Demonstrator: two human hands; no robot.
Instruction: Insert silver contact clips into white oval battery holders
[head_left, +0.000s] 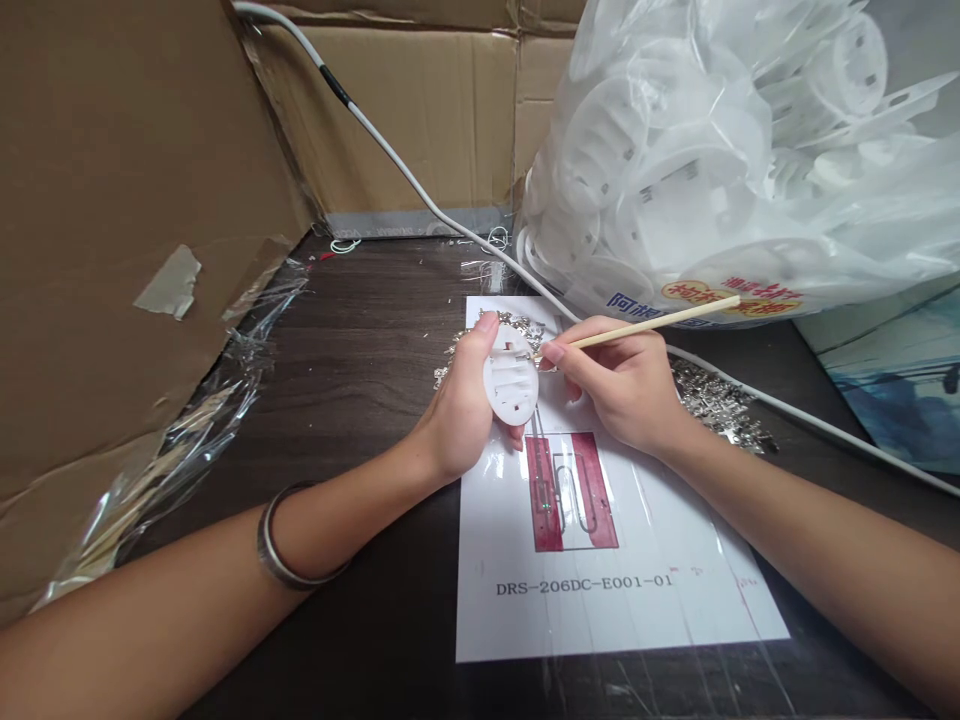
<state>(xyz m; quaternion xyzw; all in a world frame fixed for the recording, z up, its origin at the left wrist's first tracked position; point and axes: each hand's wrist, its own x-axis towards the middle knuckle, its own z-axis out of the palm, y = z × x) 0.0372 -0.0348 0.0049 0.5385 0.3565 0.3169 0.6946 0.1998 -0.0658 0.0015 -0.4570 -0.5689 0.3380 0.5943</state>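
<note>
My left hand (469, 408) grips an oval white plastic piece (514, 388) with slots and raised ridges, its thumb along the upper left edge. In my right hand (616, 385) is a thin wooden stick (660, 321), held like a pen and slanting up to the right. The stick's lower end is at the right side of the plastic piece; whether it touches is hard to make out. Behind the piece, small shiny metal parts (442, 378) lie in a pile, partly hidden by my left hand.
Under my hands lies a printed sheet (570, 625) with a red diagram. More metal parts (724, 408) are heaped at the right. A clear bag (675, 200) of white plastic pieces stands at the back right. A white cable (405, 170) crosses the table; cardboard (135, 150) walls the left and back.
</note>
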